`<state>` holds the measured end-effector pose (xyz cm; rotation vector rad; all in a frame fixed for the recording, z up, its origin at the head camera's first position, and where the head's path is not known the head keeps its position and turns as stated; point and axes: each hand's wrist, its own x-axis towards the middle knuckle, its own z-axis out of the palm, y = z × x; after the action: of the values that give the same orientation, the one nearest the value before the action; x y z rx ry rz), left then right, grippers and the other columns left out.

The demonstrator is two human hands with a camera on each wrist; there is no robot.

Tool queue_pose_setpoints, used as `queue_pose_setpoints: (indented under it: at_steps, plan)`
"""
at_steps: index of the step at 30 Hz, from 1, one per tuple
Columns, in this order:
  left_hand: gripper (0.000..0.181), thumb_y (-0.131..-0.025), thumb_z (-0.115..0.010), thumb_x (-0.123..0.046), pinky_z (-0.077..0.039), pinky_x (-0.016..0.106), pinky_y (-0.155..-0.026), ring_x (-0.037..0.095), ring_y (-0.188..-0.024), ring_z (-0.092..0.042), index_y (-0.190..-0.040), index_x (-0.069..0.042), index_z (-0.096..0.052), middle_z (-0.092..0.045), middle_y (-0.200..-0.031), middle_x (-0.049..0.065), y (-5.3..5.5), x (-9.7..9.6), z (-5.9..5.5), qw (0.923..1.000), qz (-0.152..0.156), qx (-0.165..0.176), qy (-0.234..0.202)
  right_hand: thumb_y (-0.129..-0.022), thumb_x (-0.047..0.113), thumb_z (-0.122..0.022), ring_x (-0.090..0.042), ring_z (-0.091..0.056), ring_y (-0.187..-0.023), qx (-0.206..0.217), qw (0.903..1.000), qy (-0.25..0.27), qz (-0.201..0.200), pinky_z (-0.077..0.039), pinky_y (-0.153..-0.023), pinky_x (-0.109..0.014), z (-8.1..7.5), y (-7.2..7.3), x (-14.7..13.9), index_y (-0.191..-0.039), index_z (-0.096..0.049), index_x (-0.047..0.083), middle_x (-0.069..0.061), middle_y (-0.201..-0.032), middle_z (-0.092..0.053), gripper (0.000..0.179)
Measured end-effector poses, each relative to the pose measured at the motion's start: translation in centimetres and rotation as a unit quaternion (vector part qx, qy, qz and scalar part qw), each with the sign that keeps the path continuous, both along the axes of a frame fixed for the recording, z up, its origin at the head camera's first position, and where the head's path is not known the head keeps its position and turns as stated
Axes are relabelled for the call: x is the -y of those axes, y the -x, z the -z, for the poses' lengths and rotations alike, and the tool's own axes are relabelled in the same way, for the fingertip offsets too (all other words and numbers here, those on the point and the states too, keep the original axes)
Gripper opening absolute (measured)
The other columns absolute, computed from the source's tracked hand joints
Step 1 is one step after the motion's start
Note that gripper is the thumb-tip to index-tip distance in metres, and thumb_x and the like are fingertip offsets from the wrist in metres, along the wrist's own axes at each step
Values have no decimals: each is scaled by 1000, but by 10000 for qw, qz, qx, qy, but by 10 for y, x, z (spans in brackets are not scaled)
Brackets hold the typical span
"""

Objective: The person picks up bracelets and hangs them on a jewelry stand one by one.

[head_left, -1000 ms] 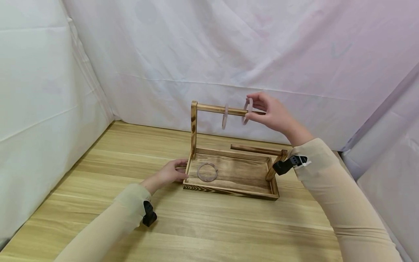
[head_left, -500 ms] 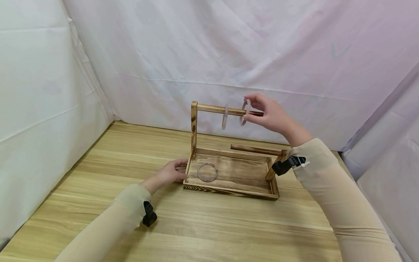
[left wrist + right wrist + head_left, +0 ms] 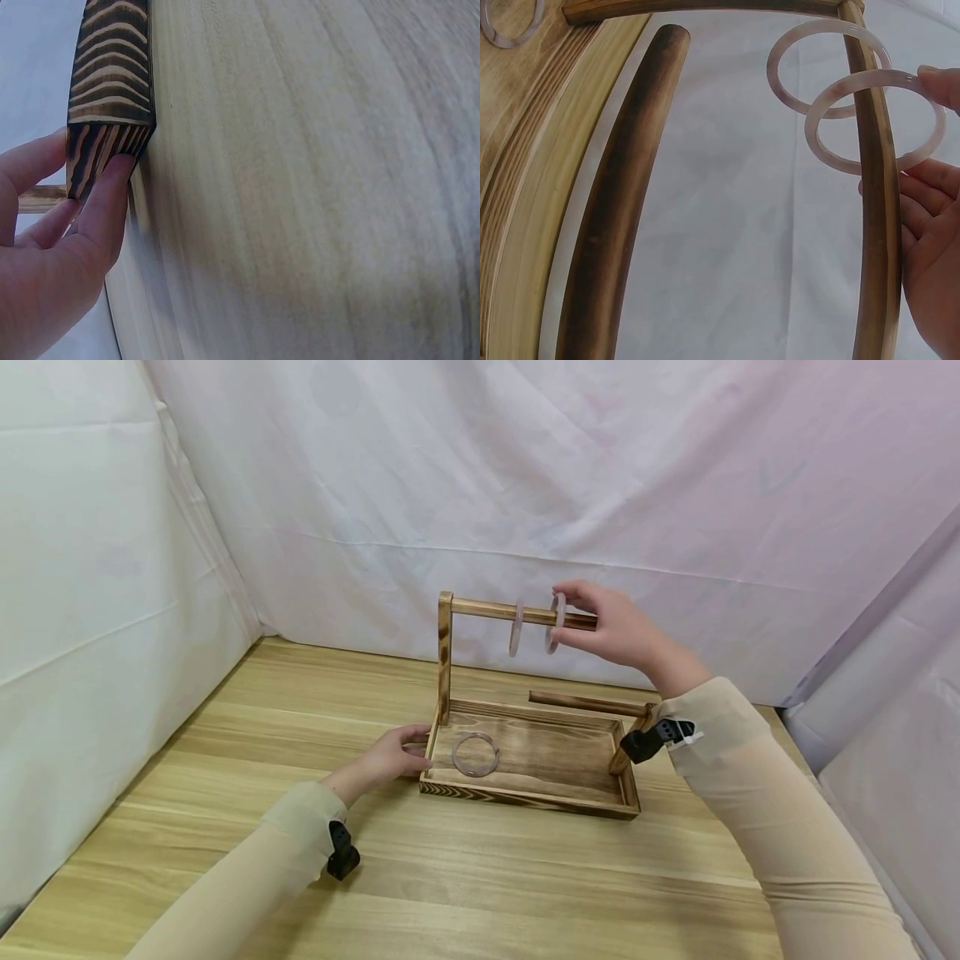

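In the head view my right hand pinches a pale translucent bangle between thumb and fingers. That bangle encircles the upper bar of a wooden bracelet stand. Further left, a second bangle hangs on the same bar. My left hand grips the left end of the stand's tray; the left wrist view has its fingertips and thumb on the tray's corner. A third bangle lies flat inside the tray.
A lower bar projects leftward from the short right post, and the tall left post carries the upper bar. The stand is on a wood-grain table. Pale cloth hangs behind and at both sides.
My right hand has slid its bangle leftward along the upper bar, closer to the hanging bangle. The left hand, the tray and the bangle in the tray look unmoved.
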<state>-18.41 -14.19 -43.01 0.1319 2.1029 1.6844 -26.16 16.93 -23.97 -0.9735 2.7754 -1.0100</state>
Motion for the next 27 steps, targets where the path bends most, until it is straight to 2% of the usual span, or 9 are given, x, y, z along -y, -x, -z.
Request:
queue_pose_setpoints:
  at_steps: [14, 23, 27]
  plan:
    - [63, -88, -55, 7, -54, 36, -91, 42, -124, -46, -143, 9, -25, -35, -141, 32, -1, -1, -3, 10000, -60, -10, 15, -88, 30, -64, -32, -37, -135, -127, 9988, -478, 29, -37, -109, -49, 0, 1, 2, -143, -36, 6, -14, -147, -39, 66]
    - [64, -88, -55, 6, -53, 36, -92, 42, -127, -43, -144, 8, -23, -34, -143, 31, 0, 0, -3, 10000, -9, -3, 41, -87, 31, -65, -33, -45, -129, -607, 9926, -1049, -39, -38, -108, -47, 1, 2, 5, -142, -37, 3, -16, -143, -42, 67]
    - [64, -88, -55, 6, -54, 36, -92, 42, -126, -44, -143, 9, -24, -37, -141, 32, -1, -1, -4, 10000, -40, -14, 61, -87, 31, -65, -33, -45, -128, -695, 9904, -1198, -18, -38, -108, -48, 2, 2, 6, -141, -38, 1, -17, -142, -43, 67]
